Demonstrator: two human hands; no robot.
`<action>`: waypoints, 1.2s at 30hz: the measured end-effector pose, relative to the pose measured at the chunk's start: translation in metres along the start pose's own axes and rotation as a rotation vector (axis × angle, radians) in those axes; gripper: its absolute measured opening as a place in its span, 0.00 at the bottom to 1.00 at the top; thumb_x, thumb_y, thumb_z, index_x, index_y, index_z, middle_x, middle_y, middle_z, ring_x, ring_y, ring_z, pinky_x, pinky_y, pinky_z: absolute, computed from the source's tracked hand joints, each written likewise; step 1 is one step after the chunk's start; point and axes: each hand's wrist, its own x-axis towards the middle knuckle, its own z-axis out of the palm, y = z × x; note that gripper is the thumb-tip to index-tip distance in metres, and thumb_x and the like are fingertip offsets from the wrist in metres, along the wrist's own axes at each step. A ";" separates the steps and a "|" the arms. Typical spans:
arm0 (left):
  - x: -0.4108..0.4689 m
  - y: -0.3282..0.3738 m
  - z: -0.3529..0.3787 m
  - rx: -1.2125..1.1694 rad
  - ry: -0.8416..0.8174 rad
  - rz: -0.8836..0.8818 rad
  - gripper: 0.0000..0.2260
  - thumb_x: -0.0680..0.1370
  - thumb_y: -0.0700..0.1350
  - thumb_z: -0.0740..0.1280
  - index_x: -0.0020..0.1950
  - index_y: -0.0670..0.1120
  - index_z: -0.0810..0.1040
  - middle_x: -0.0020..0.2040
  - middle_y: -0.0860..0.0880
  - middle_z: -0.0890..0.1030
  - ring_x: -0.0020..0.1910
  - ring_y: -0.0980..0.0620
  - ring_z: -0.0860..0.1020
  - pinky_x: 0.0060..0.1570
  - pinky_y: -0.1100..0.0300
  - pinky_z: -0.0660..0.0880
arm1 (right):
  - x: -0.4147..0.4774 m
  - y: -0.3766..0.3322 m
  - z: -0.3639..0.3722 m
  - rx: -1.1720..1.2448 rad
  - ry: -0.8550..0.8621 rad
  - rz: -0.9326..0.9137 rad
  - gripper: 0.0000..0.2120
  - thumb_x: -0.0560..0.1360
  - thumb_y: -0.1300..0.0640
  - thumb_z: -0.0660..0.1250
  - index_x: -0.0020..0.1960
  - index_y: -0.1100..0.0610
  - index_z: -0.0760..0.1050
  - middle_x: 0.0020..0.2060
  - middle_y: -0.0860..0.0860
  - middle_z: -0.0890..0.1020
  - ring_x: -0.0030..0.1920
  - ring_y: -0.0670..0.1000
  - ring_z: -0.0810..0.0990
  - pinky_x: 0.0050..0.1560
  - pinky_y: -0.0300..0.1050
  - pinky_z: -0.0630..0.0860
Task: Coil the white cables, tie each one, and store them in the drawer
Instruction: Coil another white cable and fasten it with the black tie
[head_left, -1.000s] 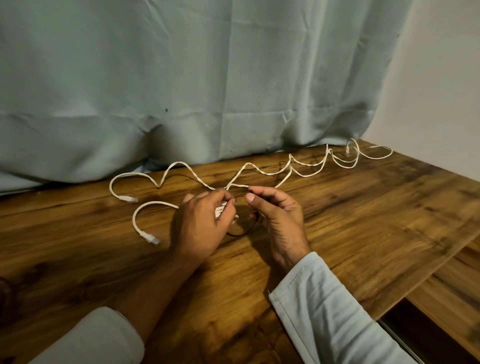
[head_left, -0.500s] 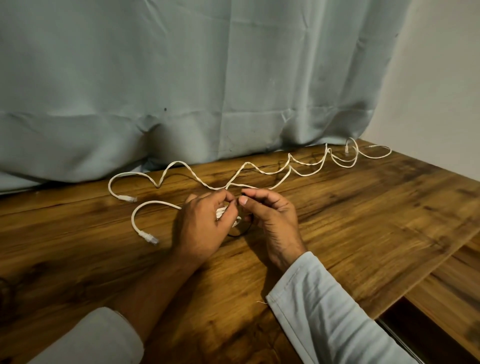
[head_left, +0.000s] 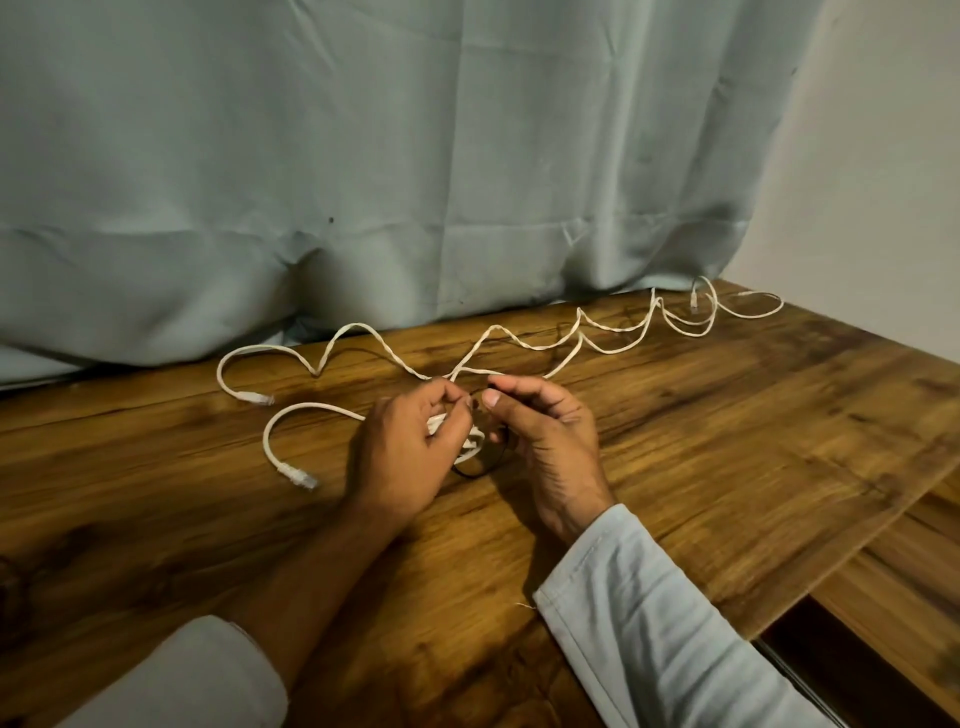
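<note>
Right hand (head_left: 550, 447) had edged slightly off the left hand (head_left: 405, 457) since half a second ago, fingertips no longer touching. Left fingers curled round a small bunch of white cable (head_left: 322, 405), mostly hidden in my palm; the rest trailed over the table (head_left: 727, 441) toward the far right corner. Right hand pinched a thin black tie (head_left: 475, 472), its ends hidden behind my fingers.

No writing, label, brand or number can be read on the cables (head_left: 519, 343), table (head_left: 727, 441) or curtain (head_left: 363, 156).
</note>
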 end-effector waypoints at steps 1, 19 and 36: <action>0.000 0.001 0.000 0.000 -0.004 0.005 0.10 0.78 0.58 0.63 0.48 0.56 0.81 0.38 0.58 0.83 0.39 0.55 0.82 0.39 0.46 0.80 | 0.000 0.001 -0.001 -0.012 -0.002 -0.004 0.09 0.72 0.69 0.74 0.47 0.58 0.87 0.43 0.57 0.86 0.39 0.50 0.81 0.39 0.42 0.75; -0.001 -0.001 0.000 -0.049 -0.013 0.005 0.11 0.78 0.58 0.63 0.49 0.56 0.82 0.39 0.55 0.84 0.37 0.50 0.82 0.37 0.42 0.80 | 0.003 0.008 -0.003 -0.208 -0.027 -0.147 0.05 0.76 0.67 0.73 0.49 0.61 0.87 0.40 0.62 0.85 0.38 0.57 0.79 0.38 0.46 0.80; -0.002 0.004 -0.001 -0.042 -0.128 0.006 0.10 0.79 0.58 0.63 0.48 0.57 0.83 0.42 0.58 0.86 0.42 0.53 0.84 0.43 0.43 0.80 | 0.006 0.003 -0.010 -0.268 -0.046 -0.194 0.07 0.77 0.70 0.69 0.47 0.59 0.81 0.38 0.55 0.83 0.37 0.52 0.81 0.45 0.52 0.78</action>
